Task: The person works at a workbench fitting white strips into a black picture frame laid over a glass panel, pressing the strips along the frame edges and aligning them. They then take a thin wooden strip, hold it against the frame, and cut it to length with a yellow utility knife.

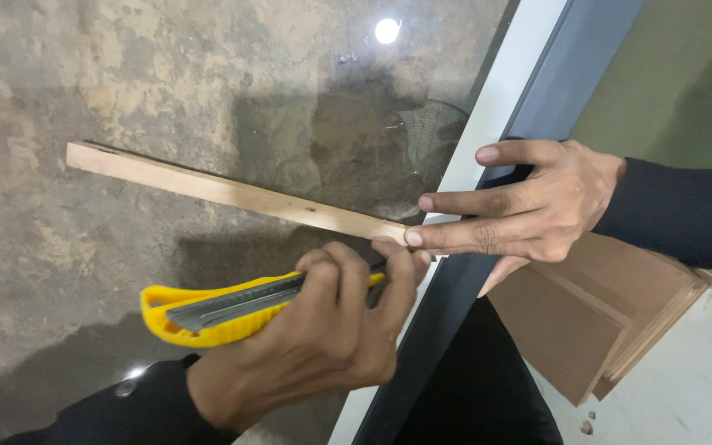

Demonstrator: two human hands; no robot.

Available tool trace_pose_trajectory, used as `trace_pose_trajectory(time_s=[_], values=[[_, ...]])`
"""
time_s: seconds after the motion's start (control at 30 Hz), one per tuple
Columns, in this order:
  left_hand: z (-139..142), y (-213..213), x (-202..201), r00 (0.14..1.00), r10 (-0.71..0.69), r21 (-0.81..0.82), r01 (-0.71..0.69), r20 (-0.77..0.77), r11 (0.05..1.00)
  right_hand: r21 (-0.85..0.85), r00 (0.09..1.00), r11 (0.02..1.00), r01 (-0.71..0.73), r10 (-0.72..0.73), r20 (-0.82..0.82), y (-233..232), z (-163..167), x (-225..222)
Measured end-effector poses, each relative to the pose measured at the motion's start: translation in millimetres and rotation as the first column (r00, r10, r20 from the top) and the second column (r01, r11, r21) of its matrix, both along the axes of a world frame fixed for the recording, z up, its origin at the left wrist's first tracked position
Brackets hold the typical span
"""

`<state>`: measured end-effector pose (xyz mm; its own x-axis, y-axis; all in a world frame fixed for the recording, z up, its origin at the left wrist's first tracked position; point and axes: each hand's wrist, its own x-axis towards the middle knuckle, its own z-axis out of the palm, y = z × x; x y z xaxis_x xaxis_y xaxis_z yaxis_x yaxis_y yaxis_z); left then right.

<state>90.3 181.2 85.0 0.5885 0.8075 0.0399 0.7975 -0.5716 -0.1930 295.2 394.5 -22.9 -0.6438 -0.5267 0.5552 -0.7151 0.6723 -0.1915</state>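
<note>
Nearest to me, my left hand [331, 330] is wrapped tight around a yellow utility knife [232, 309], its body pointing back and left while the business end hides under my fingers, so I cannot see the blade tip. Just past those knuckles lies the wooden strip [232, 191], flat on the glass pane [208, 82], its long axis running from far left down toward the right, ending right where my two hands meet. My right hand [529, 210] comes in from the right with fingers stretched out and nearly flat, fingertips [416, 237] pressing the strip's near end; it grips nothing, only pins. So the strip lies straight ahead of the knife hand, touching distance. Beyond, the dark frame [554, 91] edges the glass, and brown boards [587, 321] lean below my right wrist.
</note>
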Motion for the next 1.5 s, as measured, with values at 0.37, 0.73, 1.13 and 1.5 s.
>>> trace_pose_trajectory(time_s=[0.37, 0.73, 1.13, 1.5], values=[[5, -10, -15, 0.999, 0.044, -0.011, -0.044, -0.029, 0.999, 0.008, 1.0, 1.0, 0.009, -0.009, -0.02, -1, 1, -3], [-9, -30, -9, 0.968, 0.074, -0.069, -0.06, 0.239, 0.996, 0.04, 0.996, 0.998, 0.054, -0.051, -0.076, -4, 0, -2], [-30, -28, 1, 0.974, 0.048, 0.063, -0.064, 0.223, 0.996, 0.034, 0.989, 0.998, 0.058, -0.053, -0.139, -3, -6, -1], [-31, -26, 3, 0.98, 0.037, 0.085, -0.054, 0.194, 0.995, 0.039, 0.99, 0.997, 0.071, -0.066, -0.128, -2, -4, -1]])
